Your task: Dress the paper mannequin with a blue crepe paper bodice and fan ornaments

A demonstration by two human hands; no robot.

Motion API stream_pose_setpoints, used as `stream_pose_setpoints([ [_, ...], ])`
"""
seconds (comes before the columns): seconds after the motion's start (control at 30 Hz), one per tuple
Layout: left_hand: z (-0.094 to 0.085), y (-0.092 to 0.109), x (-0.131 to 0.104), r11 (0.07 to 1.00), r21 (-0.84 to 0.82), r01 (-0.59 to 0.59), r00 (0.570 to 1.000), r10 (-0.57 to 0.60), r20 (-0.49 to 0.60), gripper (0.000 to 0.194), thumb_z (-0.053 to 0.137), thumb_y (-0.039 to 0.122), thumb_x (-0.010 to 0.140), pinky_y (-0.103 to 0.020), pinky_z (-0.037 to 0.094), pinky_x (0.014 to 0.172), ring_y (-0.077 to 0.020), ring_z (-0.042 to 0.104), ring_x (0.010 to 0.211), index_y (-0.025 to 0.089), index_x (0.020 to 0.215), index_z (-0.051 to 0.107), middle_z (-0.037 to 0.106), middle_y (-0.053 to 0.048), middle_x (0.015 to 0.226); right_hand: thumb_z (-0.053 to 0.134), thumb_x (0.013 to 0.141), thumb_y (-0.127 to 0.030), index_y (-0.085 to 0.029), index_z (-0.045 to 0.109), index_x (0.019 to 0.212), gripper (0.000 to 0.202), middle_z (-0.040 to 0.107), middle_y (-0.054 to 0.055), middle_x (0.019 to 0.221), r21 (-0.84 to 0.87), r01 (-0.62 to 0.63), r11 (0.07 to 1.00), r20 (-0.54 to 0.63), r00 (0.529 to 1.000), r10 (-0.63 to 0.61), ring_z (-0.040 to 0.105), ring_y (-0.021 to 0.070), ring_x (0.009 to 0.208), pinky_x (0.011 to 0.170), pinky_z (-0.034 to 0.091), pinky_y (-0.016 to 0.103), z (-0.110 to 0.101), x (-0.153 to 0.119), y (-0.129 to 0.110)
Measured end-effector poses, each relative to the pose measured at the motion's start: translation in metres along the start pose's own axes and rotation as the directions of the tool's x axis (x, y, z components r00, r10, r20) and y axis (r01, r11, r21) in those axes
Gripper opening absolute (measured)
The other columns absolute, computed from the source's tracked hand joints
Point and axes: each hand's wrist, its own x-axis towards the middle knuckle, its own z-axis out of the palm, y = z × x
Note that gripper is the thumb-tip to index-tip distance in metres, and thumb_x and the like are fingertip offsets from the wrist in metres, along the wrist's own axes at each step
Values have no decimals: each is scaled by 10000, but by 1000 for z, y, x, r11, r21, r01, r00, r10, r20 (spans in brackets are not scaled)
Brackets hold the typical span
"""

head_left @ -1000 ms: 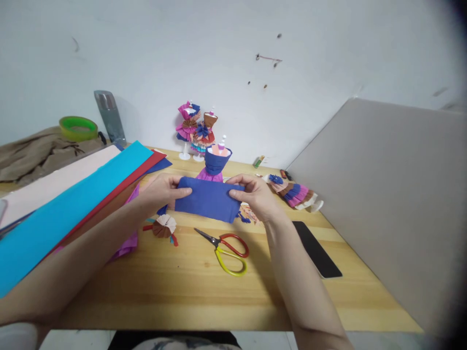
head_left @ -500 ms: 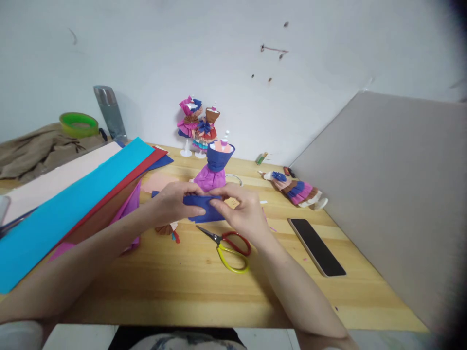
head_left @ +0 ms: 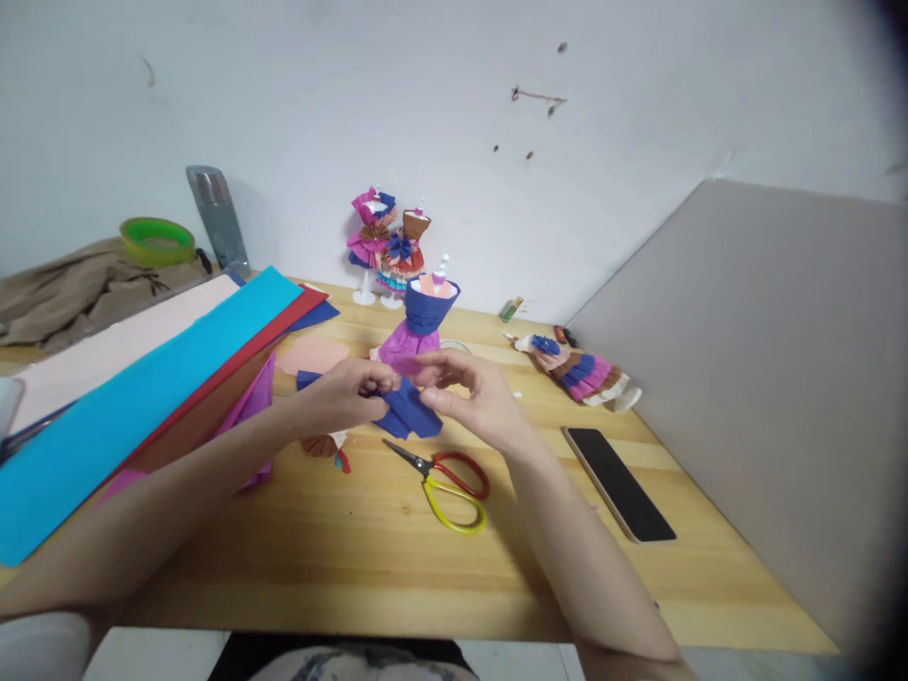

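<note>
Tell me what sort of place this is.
Probably a craft worktable, perhaps at home: coloured sheets stacked left, scissors on the wood, and a miniature form in a blue-and-pink dress.

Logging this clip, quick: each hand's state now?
Left hand: closed; whether it holds anything cannot be told.
Right hand: open, thumb and fingers apart.

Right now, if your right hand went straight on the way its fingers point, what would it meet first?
The right hand would probably meet the left hand, its fingers curled just opposite; depth is unclear.
</note>
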Motion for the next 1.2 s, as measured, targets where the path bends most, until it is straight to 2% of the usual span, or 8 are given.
stream_pose_setpoints([
  [0.1, 0, -3, 0, 998, 68, -10, 1000, 8, 28, 54, 503, 180, 558, -218, 291, 501, -94, 378, 536, 192, 580, 455, 376, 60, 551, 765, 673, -323, -189, 736, 891, 257, 650, -8, 645, 20, -56, 998, 75, 996, 55, 564, 139, 596, 616, 449, 292, 9, -1, 7],
  [0.23, -1, -1, 0, 997, 17, 70, 997, -71, 39, 70, 517, 229, 595, -219, 305, 493, -101, 407, 529, 199, 603, 454, 409, 55, 554, 772, 668, -356, -186, 661, 676, 203, 617, -20, 603, 143, -111, 984, 81, 992, 100, 523, 113, 549, 561, 422, 260, 7, 2, 12],
  [0.4, -1, 2, 0, 994, 14, 112, 993, -112, 22, 94, 538, 251, 584, -206, 317, 479, -101, 436, 523, 194, 615, 470, 460, 56, 543, 824, 636, -383, -197, 703, 869, 322, 667, -3, 743, 246, -149, 958, 162, 980, 111, 585, 126, 647, 614, 457, 256, 4, 3, 8],
  [0.5, 0, 1, 0, 991, 20, 135, 990, -135, 38, 89, 533, 248, 569, -201, 298, 450, -92, 417, 486, 193, 585, 465, 448, 61, 505, 839, 602, -380, -192, 681, 742, 283, 602, -33, 623, 260, -195, 946, 188, 971, 149, 515, 100, 549, 547, 424, 239, 10, 2, 9],
  [0.7, 4, -2, -1, 964, -135, 229, 972, -218, 93, 104, 608, 253, 597, -218, 406, 472, -133, 555, 516, 187, 620, 531, 566, 43, 541, 790, 641, -415, -191, 594, 647, 298, 560, -34, 578, 254, -172, 952, 95, 984, 153, 477, 97, 515, 485, 377, 223, 8, 2, 9],
  [0.87, -8, -5, 3, 973, -167, 158, 980, -134, 149, 148, 716, 217, 616, -266, 532, 627, -169, 654, 649, 159, 745, 674, 702, -3, 706, 738, 694, -400, -204, 572, 655, 259, 510, -37, 583, 155, -74, 985, -20, 997, 78, 445, 108, 539, 509, 354, 243, -6, 4, 6],
  [1.07, -34, 3, 2, 968, -133, 213, 969, -227, -101, 254, 812, 330, 623, -225, 489, 521, -140, 624, 560, 167, 711, 638, 659, 6, 638, 784, 637, -394, -200, 591, 654, 275, 516, -41, 563, 201, -44, 979, -181, 980, 81, 444, 104, 534, 509, 342, 237, -19, 12, 9],
  [1.2, -35, 14, 3, 957, -222, 185, 961, -224, -164, 270, 819, 328, 643, -249, 527, 590, -145, 651, 624, 158, 783, 663, 688, -14, 703, 801, 611, -412, -197, 600, 660, 298, 528, -44, 561, 277, -43, 960, -245, 963, 114, 431, 94, 524, 504, 340, 231, -21, 18, 16],
])
